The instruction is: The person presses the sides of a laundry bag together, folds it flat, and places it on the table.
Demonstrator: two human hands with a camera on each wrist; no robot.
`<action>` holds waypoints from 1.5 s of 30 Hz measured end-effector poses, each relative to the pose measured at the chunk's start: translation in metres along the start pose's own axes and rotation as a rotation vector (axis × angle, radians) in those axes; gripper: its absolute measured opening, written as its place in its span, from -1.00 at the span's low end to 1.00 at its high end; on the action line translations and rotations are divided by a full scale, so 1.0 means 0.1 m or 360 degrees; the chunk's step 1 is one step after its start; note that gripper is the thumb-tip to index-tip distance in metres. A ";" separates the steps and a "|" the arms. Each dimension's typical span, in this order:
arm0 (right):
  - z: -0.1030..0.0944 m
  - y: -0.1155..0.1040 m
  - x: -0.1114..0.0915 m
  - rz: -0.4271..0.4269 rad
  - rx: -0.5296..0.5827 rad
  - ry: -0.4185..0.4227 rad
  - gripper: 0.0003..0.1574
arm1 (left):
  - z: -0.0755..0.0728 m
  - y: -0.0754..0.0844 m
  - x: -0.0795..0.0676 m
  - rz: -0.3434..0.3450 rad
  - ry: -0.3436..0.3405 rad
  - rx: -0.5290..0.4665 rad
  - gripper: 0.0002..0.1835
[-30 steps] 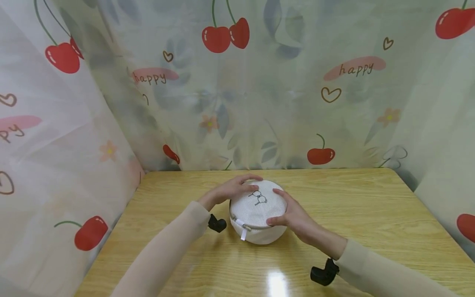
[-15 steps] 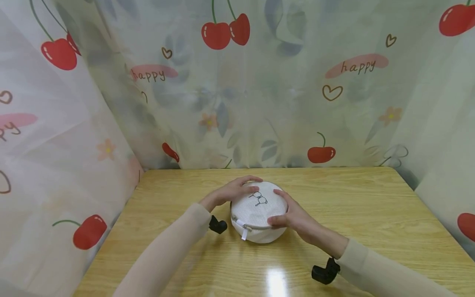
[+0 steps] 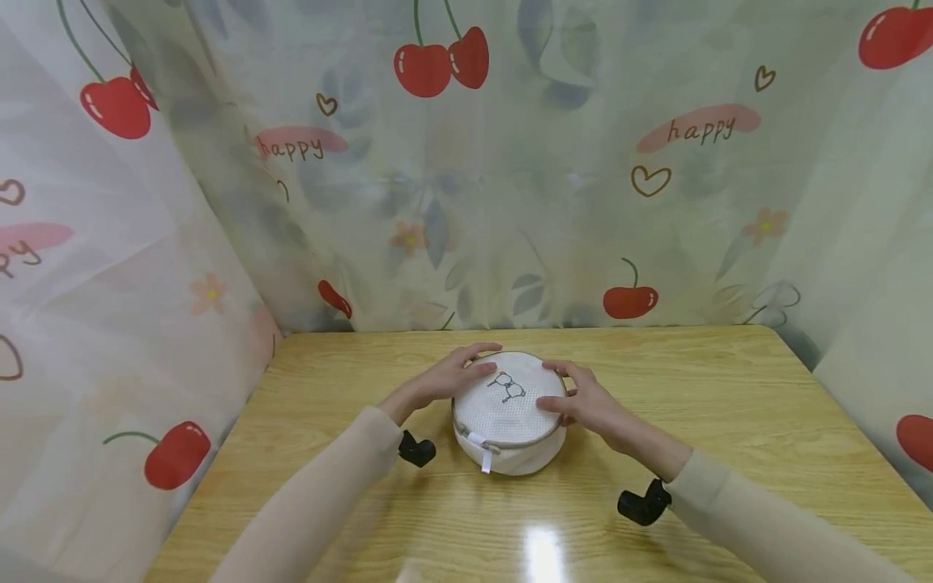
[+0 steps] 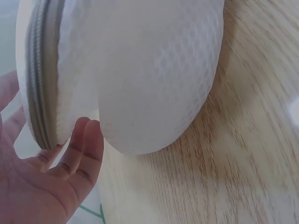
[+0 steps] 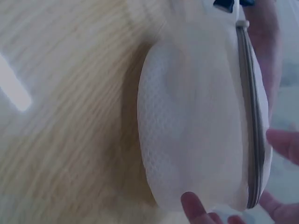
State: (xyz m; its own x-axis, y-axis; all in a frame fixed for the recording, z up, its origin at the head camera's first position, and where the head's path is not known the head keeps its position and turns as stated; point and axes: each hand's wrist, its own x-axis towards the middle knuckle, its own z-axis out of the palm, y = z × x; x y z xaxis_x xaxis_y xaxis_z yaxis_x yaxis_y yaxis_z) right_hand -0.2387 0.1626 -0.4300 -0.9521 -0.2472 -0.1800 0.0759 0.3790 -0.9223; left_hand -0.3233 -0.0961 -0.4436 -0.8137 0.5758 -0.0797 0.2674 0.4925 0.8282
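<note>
A round white mesh laundry bag [image 3: 510, 413] with a line-drawn animal on its lid rests on the wooden table. Its grey zipper [image 5: 254, 121] runs round the rim, and a white pull tab [image 3: 486, 460] hangs at the front. My left hand [image 3: 453, 374] holds the far left rim, thumb over the lid and other fingers bent against the side, as the left wrist view shows. On the right rim is my right hand [image 3: 589, 405], its thumb on the lid and some fingers down the side. What the bag contains is hidden.
The wooden table [image 3: 350, 518] extends around the bag, with a bright light reflection near its front. A cherry-print curtain [image 3: 510, 210] hangs behind and at both sides. Black wrist mounts [image 3: 645, 502] sit below the sleeves.
My right hand has shifted up along the right rim, with its fingers placed differently. My left hand has moved slightly left. The bag's pull tab sits a little further right.
</note>
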 end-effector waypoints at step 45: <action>-0.02 0.25 0.18 -0.0810 -0.1265 -0.0334 0.05 | 0.32 0.07 -0.43 0.0257 -0.0116 0.1067 -0.05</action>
State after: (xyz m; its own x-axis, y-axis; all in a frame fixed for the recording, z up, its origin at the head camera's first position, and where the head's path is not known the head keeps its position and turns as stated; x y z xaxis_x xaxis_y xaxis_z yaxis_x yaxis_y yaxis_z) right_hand -0.2545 0.1692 -0.4559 -0.7374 -0.6737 0.0488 -0.6272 0.6562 -0.4195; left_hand -0.2700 -0.0962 -0.4522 -0.7065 0.7066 -0.0410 0.6625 0.6806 0.3128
